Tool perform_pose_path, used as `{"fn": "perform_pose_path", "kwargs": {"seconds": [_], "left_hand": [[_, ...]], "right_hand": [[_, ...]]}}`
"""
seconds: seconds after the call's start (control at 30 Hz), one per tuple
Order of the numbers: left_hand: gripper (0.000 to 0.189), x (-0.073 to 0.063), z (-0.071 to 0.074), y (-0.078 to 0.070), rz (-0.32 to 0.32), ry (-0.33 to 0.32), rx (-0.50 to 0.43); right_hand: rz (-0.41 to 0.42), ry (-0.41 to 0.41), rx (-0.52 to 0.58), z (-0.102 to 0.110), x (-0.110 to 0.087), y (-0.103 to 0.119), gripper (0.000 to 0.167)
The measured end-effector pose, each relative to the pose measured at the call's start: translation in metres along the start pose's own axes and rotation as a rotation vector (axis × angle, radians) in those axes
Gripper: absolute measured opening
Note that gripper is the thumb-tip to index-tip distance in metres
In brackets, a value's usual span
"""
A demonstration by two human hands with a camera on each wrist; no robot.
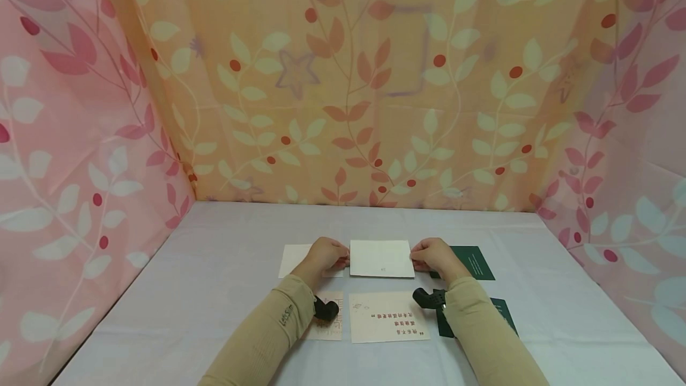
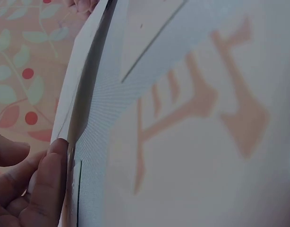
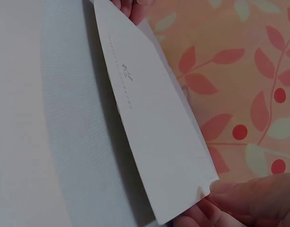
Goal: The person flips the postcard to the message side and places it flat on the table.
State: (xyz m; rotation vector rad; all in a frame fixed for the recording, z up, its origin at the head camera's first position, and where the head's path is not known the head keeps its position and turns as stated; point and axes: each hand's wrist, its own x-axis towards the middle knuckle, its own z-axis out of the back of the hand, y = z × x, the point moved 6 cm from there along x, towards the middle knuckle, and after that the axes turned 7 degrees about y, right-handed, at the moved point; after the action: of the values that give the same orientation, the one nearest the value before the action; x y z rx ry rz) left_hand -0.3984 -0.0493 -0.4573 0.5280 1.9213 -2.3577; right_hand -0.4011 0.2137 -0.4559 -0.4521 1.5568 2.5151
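A white card [image 1: 382, 258] with a small mark near its lower edge is held just off the table between both hands. My left hand [image 1: 325, 254] pinches its left edge; in the left wrist view those fingers [image 2: 50, 182] lie at the card's rim. At the opposite edge my right hand [image 1: 436, 255] grips a corner, its thumb [image 3: 249, 196] on the face and fingers beneath. A fine dotted line and leaf print show on the card [image 3: 145, 123] in the right wrist view. Directly nearer lies a cream card [image 1: 389, 317] with red writing.
Behind the left hand lies a pale card [image 1: 293, 258], with a printed card [image 1: 328, 327] nearer, partly under the sleeve. On the right are a green card [image 1: 474, 262] and another green card [image 1: 504, 313], partly covered by the arm. White cloth [image 1: 214, 290] covers the table; patterned curtains surround it.
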Motion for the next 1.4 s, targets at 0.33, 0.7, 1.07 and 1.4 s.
{"fn": "perform_pose_path", "kwargs": {"seconds": [0.33,0.7,1.07,1.4], "left_hand": [[0.014,-0.0014,-0.0002,-0.0013,0.012,0.003,0.042],[0.013,-0.0005,0.0012,-0.0009,0.020,0.002,0.031],[0.011,-0.0002,0.0028,-0.0006,0.032,-0.015,0.040],[0.013,-0.0032,0.0037,-0.0008,0.050,-0.015,0.038]], "right_hand": [[-0.049,0.015,0.000,0.0002,0.0022,-0.0015,0.010],[-0.054,0.015,-0.015,-0.0008,0.0015,-0.0029,0.011],[-0.067,0.023,-0.007,-0.0021,-0.0009,-0.0014,0.012],[-0.058,0.036,0.002,-0.0020,-0.0053,0.0019,0.010]]}}
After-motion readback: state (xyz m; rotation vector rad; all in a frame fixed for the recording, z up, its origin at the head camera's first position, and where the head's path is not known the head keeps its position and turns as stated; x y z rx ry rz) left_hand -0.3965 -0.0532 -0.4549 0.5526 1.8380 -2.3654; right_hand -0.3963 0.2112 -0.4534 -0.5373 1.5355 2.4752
